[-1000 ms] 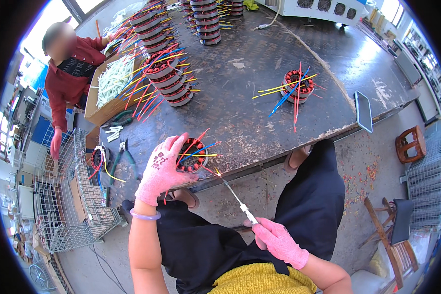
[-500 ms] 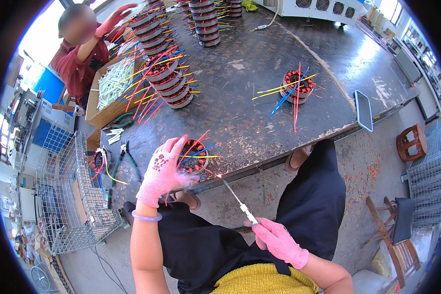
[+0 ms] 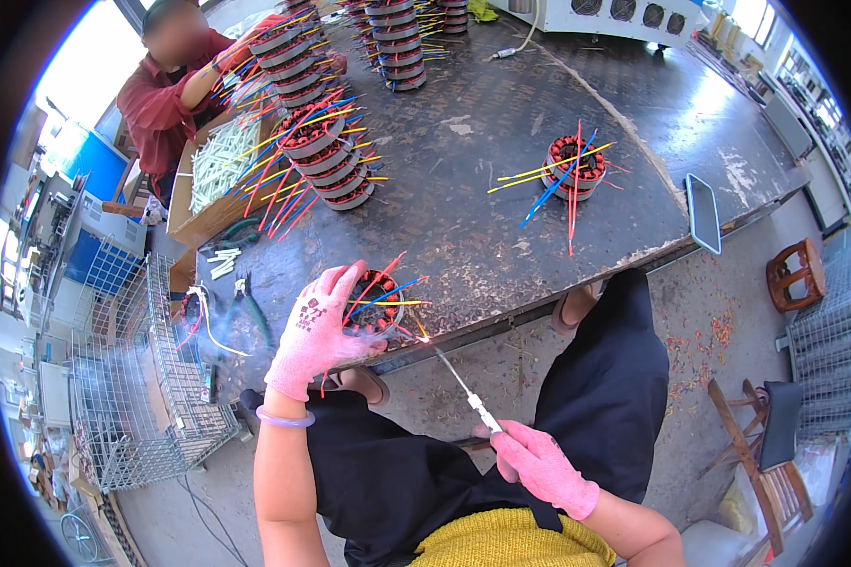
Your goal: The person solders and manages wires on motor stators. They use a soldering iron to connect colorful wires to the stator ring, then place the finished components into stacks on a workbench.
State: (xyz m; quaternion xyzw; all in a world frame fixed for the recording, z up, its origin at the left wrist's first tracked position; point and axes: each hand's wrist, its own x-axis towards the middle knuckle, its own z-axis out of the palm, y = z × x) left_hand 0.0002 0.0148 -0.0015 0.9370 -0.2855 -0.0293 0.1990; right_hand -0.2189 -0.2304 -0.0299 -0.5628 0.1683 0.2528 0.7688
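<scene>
At the table's near edge, a motor stator (image 3: 367, 318) has red, blue and yellow leads fanning out to the right. My left hand (image 3: 320, 331), in a pink glove, wraps round its left side and is closed on it. My gloved right hand (image 3: 544, 471) grips a thin metal rod with a white handle (image 3: 483, 412), tilted up and left. A small orange flame (image 3: 424, 335) burns at the rod's tip, beside a red lead's end. Pale smoke drifts over my left hand.
Stacked stators (image 3: 326, 165) stand far left, beside a box of white tubes (image 3: 219, 170). Another stator (image 3: 574, 168) and a phone (image 3: 703, 214) lie to the right. Pliers (image 3: 253, 312) are left of my hand. A wire basket (image 3: 147, 378) and a co-worker (image 3: 165, 99) are further left.
The flame at the rod's tip has grown, and smoke has spread left over the pliers and basket. The rod has shifted slightly. The co-worker's hand has lowered to the stacked stators.
</scene>
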